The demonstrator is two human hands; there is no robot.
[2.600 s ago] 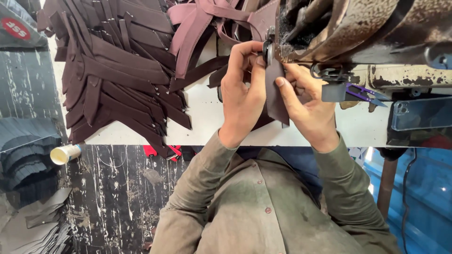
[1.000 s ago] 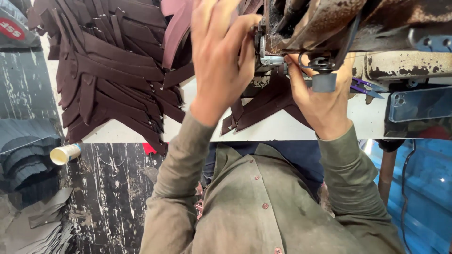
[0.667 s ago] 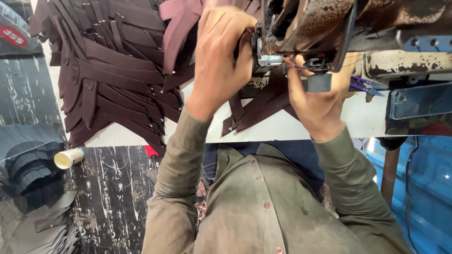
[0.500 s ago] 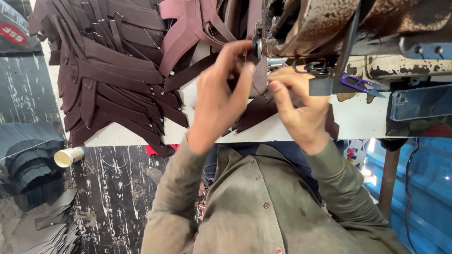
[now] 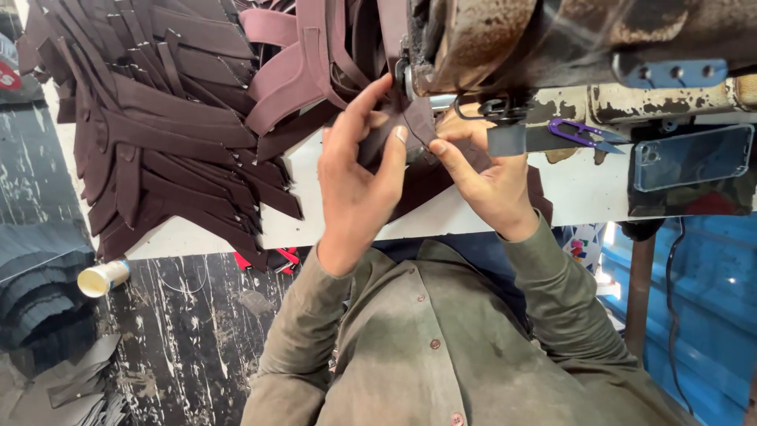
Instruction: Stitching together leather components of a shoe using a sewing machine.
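Leftmost, a heap of dark brown cut leather pieces (image 5: 158,134) sprawls over the white table (image 5: 583,189), its lower tips reaching the table's near edge; below that edge a small white cup (image 5: 102,278) sits by the dark floor. Next, the left hand (image 5: 359,177) pinches a brown leather piece (image 5: 414,130) between thumb and fingers, close under the rusty sewing machine (image 5: 552,39). The right hand (image 5: 481,170) clamps the same piece from the other side, fingertips nearly meeting the left's. The piece lies at the machine's foot, hemmed in tightly. Rightward, purple thread snips (image 5: 583,134) rest just beside the machine, with bare tabletop beyond.
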